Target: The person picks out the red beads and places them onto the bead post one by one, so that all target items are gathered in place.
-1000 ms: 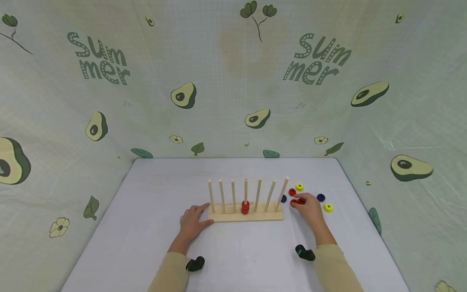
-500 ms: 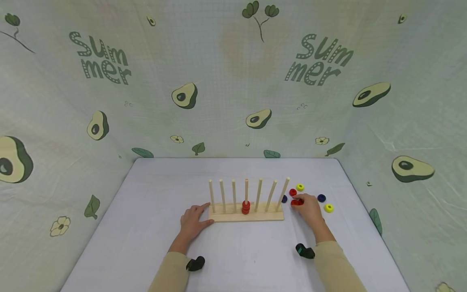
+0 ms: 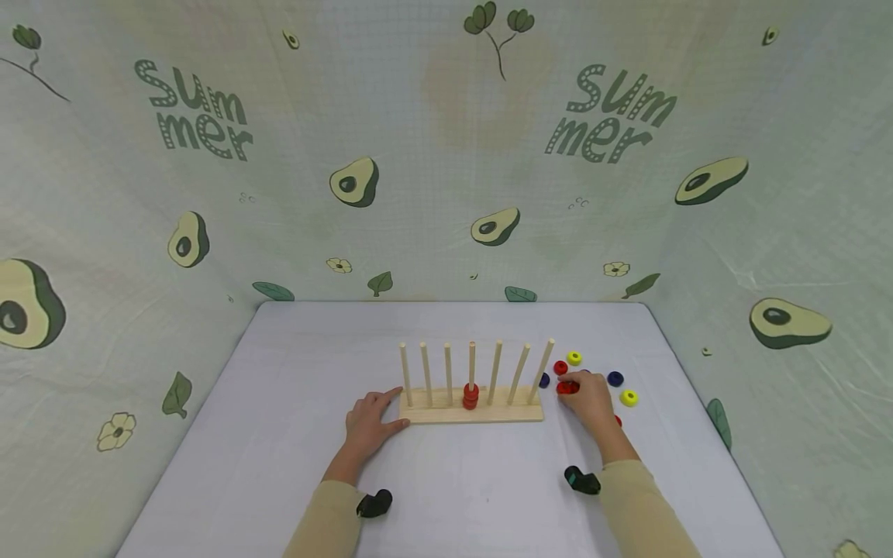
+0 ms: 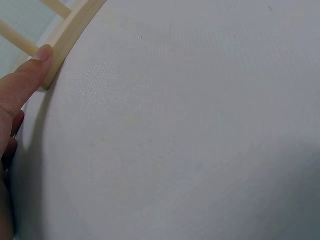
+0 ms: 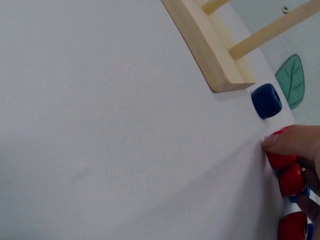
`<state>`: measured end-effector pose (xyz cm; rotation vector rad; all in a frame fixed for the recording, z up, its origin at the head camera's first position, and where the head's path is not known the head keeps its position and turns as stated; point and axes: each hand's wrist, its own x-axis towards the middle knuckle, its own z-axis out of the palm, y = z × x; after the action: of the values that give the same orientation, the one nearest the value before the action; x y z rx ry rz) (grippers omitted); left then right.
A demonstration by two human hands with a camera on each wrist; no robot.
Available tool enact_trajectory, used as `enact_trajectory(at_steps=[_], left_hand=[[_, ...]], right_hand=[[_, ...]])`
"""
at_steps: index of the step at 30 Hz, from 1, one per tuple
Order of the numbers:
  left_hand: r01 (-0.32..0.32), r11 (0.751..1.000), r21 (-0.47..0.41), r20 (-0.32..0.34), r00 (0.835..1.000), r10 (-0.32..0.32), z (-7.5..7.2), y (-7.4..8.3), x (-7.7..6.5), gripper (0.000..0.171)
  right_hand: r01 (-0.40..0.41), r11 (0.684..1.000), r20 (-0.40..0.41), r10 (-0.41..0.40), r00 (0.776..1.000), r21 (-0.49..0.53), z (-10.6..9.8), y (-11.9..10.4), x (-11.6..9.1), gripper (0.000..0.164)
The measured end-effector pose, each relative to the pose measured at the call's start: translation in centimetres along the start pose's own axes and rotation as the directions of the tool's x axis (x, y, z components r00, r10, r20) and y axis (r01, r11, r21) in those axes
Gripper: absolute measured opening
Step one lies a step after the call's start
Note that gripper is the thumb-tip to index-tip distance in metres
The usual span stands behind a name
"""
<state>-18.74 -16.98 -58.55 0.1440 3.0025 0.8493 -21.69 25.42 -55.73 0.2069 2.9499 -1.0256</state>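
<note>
A wooden peg rack (image 3: 460, 415) with several upright pegs stands on the table, red beads (image 3: 470, 397) stacked on its middle peg. My left hand (image 3: 366, 425) holds its left end, thumb at the front edge and index finger at the back corner; the left wrist view shows the thumb (image 4: 37, 62) on the base. Right of the rack, my right hand (image 3: 591, 399) pinches a red bead (image 5: 281, 158), and a second red bead (image 5: 291, 180) lies directly under the fingers. The index fingertip is mostly hidden in the right wrist view.
Around the right hand lie another red bead (image 3: 561, 367), yellow beads (image 3: 574, 358), and blue beads (image 3: 615, 379). One blue bead (image 5: 266, 101) sits close to the rack's right end. Another red bead (image 5: 292, 227) lies beside the hand. A patterned cloth (image 3: 418, 256) encloses the table.
The right hand has shifted slightly at the red beads, its fingers closing in. A red bead now shows beside the right wrist, and part of a blue one behind the hand. The left hand stays put.
</note>
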Motion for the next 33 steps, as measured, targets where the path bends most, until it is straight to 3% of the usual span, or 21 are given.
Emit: enact_trajectory(at_steps=[12,23,33], left_hand=[[-0.014,1.000,0.008,-0.015,1.000,0.014,0.2,-0.1,0.1,0.066],[-0.012,1.000,0.016,-0.010,1.000,0.012,0.0,0.1,0.0,0.066],[-0.015,1.000,0.013,-0.016,1.000,0.015,0.1,0.0,-0.2,0.066]], right_hand=[[-0.029,0.999,0.006,0.029,1.000,0.022,-0.2,0.0,0.1,0.038],[-0.055,0.997,-0.018,0.056,0.998,0.054,-1.6,-0.9,-0.4,0.039],[-0.015,0.998,-0.077,0.020,0.997,0.061,-2.4,-1.4,-1.4,0.038]])
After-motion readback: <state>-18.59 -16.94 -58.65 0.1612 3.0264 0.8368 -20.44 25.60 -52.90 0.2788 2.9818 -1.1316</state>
